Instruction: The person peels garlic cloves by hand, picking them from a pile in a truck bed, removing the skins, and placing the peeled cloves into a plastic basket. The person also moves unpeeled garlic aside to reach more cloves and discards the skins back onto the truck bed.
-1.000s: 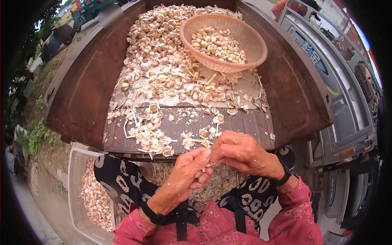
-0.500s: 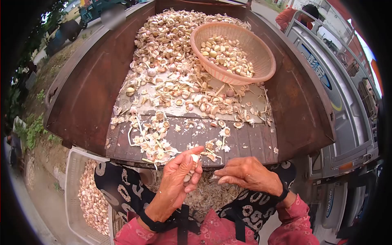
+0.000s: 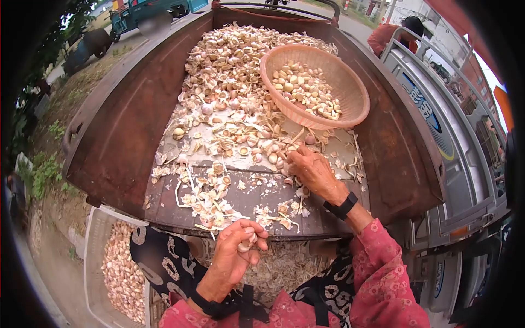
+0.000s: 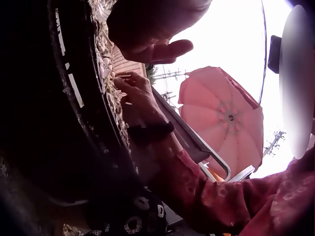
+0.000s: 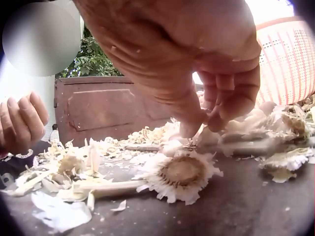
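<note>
Pale garlic cloves (image 3: 247, 243) are held in the curled fingers of the left hand (image 3: 232, 257), which is raised at the near edge of the rusty cart bed (image 3: 262, 228). The right hand (image 3: 317, 174) reaches down to loose cloves (image 3: 273, 158) lying below the basket. In the right wrist view, the right hand (image 5: 197, 64) has its thumb and fingers bent down close together over the garlic scraps; whether a clove is between them cannot be made out. A pink plastic basket (image 3: 358, 109) with peeled cloves (image 3: 306, 90) stands beyond the right hand.
A large heap of garlic and skins (image 3: 229, 60) covers the back of the bed. Dry root ends and stems (image 3: 213, 199) lie near the front edge. A white crate (image 3: 93, 262) of cloves stands at lower left. A grey vehicle (image 3: 437, 126) is on the right.
The right hand has left the left hand and moved forward to the cloves on the bed. The left hand still holds cloves, slightly lower. The head view has shifted, showing more of the cart's back.
</note>
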A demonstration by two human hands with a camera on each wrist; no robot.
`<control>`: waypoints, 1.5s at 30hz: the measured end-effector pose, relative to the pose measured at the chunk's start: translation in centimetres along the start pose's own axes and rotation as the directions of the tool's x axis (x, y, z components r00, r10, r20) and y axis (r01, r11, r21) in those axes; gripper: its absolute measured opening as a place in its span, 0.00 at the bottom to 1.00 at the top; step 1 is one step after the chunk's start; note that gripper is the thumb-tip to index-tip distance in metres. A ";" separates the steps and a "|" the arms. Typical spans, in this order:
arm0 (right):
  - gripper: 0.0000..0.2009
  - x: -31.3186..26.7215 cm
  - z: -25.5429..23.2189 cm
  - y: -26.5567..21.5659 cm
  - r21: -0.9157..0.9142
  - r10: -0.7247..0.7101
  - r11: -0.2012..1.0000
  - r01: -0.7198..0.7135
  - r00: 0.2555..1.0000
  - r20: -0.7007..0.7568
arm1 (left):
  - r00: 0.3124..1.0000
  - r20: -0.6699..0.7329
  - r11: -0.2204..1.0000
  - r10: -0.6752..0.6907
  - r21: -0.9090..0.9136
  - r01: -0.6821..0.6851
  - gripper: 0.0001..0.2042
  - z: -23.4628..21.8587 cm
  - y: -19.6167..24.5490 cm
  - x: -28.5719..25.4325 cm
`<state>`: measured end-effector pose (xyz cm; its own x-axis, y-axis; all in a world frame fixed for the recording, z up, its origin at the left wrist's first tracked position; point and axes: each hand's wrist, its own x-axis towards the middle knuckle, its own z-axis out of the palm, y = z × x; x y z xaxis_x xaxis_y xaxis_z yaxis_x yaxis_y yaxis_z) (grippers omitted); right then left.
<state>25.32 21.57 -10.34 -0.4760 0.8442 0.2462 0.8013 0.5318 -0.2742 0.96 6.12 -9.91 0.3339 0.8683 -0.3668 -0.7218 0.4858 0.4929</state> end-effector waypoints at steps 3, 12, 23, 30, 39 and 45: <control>0.10 -1.4 -0.7 0.3 0.230 0.070 0.972 -0.054 0.996 -0.061 | 0.998 -0.014 0.986 0.056 0.157 -0.054 0.08 0.6 0.4 0.4; 0.15 -6.8 -3.1 -4.8 0.904 0.307 -0.241 -0.354 0.856 0.417 | 0.996 0.043 0.937 0.080 0.338 -0.090 0.09 3.4 0.8 1.5; 0.08 -10.9 -11.3 -16.9 0.863 -0.248 -0.502 -0.045 0.964 -0.094 | 0.998 0.010 0.935 0.058 0.350 -0.058 0.08 3.0 0.0 2.0; 0.08 -10.7 -11.4 -22.7 0.660 -0.051 -0.703 0.267 0.906 -0.421 | 0.999 0.031 0.932 0.029 0.360 -0.038 0.09 3.2 0.2 1.8; 0.10 -10.3 -9.6 -18.4 0.908 0.305 -0.370 0.199 0.949 -0.084 | 0.993 0.014 0.988 -0.116 0.101 0.114 0.16 2.3 1.2 3.8; 0.14 -5.3 -4.6 -7.4 0.617 0.244 0.767 -0.176 0.969 -0.026 | 0.962 0.123 0.966 -0.244 -0.061 0.253 0.15 0.9 0.6 6.6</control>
<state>23.59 12.82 -5.37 -0.2564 0.9464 0.1963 0.4748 0.3002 -0.8273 3.26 12.23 -11.28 0.5717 0.7291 -0.3763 -0.6497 0.6824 0.3350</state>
